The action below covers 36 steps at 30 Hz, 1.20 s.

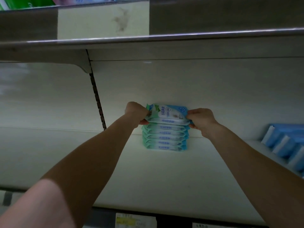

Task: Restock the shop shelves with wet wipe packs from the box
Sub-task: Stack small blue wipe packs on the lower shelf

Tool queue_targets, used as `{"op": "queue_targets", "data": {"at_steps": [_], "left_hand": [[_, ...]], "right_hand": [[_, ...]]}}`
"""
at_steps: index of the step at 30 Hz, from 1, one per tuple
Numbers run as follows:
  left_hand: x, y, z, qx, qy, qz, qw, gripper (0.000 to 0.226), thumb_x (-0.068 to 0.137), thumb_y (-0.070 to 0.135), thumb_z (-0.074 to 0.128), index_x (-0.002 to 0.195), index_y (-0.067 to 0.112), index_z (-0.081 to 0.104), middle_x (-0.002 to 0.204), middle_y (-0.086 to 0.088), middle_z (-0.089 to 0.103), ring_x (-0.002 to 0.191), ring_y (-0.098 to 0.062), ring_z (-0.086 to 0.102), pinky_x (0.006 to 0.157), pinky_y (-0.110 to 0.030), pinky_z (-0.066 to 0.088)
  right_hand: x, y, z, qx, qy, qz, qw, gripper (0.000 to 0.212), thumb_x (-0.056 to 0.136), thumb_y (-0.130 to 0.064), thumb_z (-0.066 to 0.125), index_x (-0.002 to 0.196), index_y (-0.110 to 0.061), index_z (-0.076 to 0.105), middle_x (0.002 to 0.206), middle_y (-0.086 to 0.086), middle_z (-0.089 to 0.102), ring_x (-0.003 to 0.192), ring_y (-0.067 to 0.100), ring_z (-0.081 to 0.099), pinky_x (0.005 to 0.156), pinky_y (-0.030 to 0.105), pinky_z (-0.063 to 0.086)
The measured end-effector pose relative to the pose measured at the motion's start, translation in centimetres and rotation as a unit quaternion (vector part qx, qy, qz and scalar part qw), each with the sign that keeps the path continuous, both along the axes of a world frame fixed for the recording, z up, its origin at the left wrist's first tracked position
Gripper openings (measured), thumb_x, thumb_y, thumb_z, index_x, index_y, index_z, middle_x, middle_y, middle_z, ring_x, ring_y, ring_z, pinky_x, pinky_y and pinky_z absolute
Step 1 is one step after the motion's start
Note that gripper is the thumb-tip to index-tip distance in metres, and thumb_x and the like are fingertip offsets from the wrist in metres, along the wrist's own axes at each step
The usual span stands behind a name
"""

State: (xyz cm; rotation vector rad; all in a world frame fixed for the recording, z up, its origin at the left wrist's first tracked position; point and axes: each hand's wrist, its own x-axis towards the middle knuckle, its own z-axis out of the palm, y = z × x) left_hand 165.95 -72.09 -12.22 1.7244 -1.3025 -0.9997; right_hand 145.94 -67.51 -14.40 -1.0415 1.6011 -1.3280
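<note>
Both hands reach to the far back of the shelf (pixel 148 178), and each grips one end of the top pack (pixel 167 113). The left hand (pixel 135 112) pinches the left seal and the right hand (pixel 201 119) pinches the right seal, with the fingers curled round the edges. The pack sits at the head of the stack (pixel 165 137) of matching wet wipe packs, which stands against the back wall near the middle of the shelf. Its near edge looks to be touching the pack beneath. Its printed face tips toward me, so I judge it is not lying flat yet, though I cannot tell whether its far edge is down.

As I read it, the step in hand is seating this pack squarely. To do it well I would lower both ends together, line the near edge up with the edges below, and ease the pack back until it meets the wall. The packs look soft and slick, and the stack is tall and narrow, so a sideways nudge could make it lean or slide. I would release both ends at once and not drag one hand off first.

The blue packs (pixel 287 142) lie well apart on the right, which leaves room for another column beside the stack. The box is out of view.
</note>
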Motion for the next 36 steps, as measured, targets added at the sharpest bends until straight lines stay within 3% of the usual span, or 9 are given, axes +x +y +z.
{"op": "queue_targets", "data": {"at_steps": [4,7,11,16,20,24,28,32,36], "left_hand": [[-0.2,-0.6,-0.7,-0.023,-0.061,0.013,0.998,0.005,0.087,0.005,0.068,0.086,0.000,0.066,0.062,-0.012,0.065,0.041,-0.017,0.059,0.068,-0.040,0.061],[-0.3,-0.8,-1.4,-0.039,-0.104,0.007,0.994,0.012,0.084,0.003,0.065,0.095,0.000,0.070,0.081,-0.015,0.069,0.059,-0.023,0.064,0.070,-0.038,0.061],[0.1,-1.0,-1.9,-0.037,-0.136,-0.009,0.990,0.019,0.085,0.016,0.067,0.099,0.004,0.067,0.090,-0.010,0.067,0.075,-0.024,0.063,0.076,-0.033,0.058],[0.3,-1.2,-2.3,-0.021,-0.120,-0.028,0.992,0.018,0.088,0.014,0.066,0.096,-0.002,0.066,0.088,-0.017,0.068,0.073,-0.027,0.065,0.076,-0.039,0.060],[0.6,-1.5,-2.4,-0.037,-0.125,-0.009,0.991,0.013,0.087,0.012,0.066,0.084,0.000,0.063,0.078,-0.015,0.064,0.062,-0.026,0.062,0.075,-0.044,0.060],[1.2,-1.3,-2.5,-0.016,-0.125,-0.014,0.992,0.020,0.088,0.017,0.067,0.077,0.002,0.058,0.072,-0.013,0.062,0.059,-0.023,0.062,0.072,-0.040,0.060],[1.4,-0.7,-2.4,-0.026,-0.127,-0.041,0.991,0.025,0.089,0.019,0.064,0.104,0.000,0.065,0.099,-0.016,0.069,0.081,-0.027,0.065,0.072,-0.036,0.057],[0.3,0.1,-2.1,-0.190,-0.276,-0.086,0.938,0.041,0.094,0.029,0.056,0.134,0.021,0.054,0.126,-0.011,0.053,0.113,-0.030,0.054,0.094,-0.043,0.050],[-0.7,0.3,-1.7,-0.200,-0.367,-0.210,0.884,0.029,0.094,0.033,0.048,0.115,0.027,0.068,0.109,-0.009,0.063,0.102,-0.030,0.058,0.086,-0.041,0.053]], "right_hand": [[-0.2,-1.0,-1.1,-0.004,0.063,-0.035,0.997,0.008,0.083,0.002,0.064,0.089,0.003,0.070,0.083,0.007,0.063,0.062,0.012,0.057,0.074,0.034,0.057],[-0.2,-1.4,-1.8,-0.005,0.103,-0.041,0.994,0.005,0.084,-0.003,0.064,0.085,-0.001,0.069,0.083,0.008,0.065,0.071,0.020,0.062,0.084,0.044,0.056],[-0.4,-1.4,-1.9,0.009,0.176,-0.031,0.984,0.020,0.086,-0.009,0.062,0.098,0.005,0.069,0.085,0.010,0.062,0.078,0.022,0.057,0.075,0.034,0.051],[-0.5,-1.1,-1.7,0.034,0.098,0.020,0.994,0.014,0.088,-0.008,0.062,0.089,0.006,0.066,0.080,0.014,0.061,0.065,0.019,0.058,0.063,0.026,0.055],[-0.1,-1.5,-1.8,0.016,0.088,0.007,0.996,0.025,0.087,-0.006,0.063,0.098,0.017,0.064,0.076,0.014,0.062,0.068,0.024,0.060,0.074,0.036,0.058],[0.2,-1.4,-2.3,0.014,0.091,0.017,0.996,0.012,0.087,-0.010,0.065,0.079,0.000,0.065,0.076,0.012,0.063,0.069,0.022,0.060,0.071,0.034,0.057],[0.0,-1.2,-2.6,0.020,0.094,0.009,0.995,0.017,0.086,-0.010,0.066,0.069,-0.009,0.061,0.071,0.009,0.060,0.062,0.017,0.056,0.061,0.028,0.053],[0.3,-1.3,-1.8,-0.013,0.297,-0.022,0.955,0.006,0.086,-0.016,0.060,0.084,-0.013,0.065,0.090,0.009,0.061,0.086,0.025,0.059,0.075,0.035,0.049],[2.4,-0.1,-0.6,-0.103,0.431,0.047,0.895,0.033,0.085,-0.031,0.066,0.114,-0.016,0.064,0.123,0.009,0.049,0.114,0.025,0.048,0.095,0.033,0.042]]}}
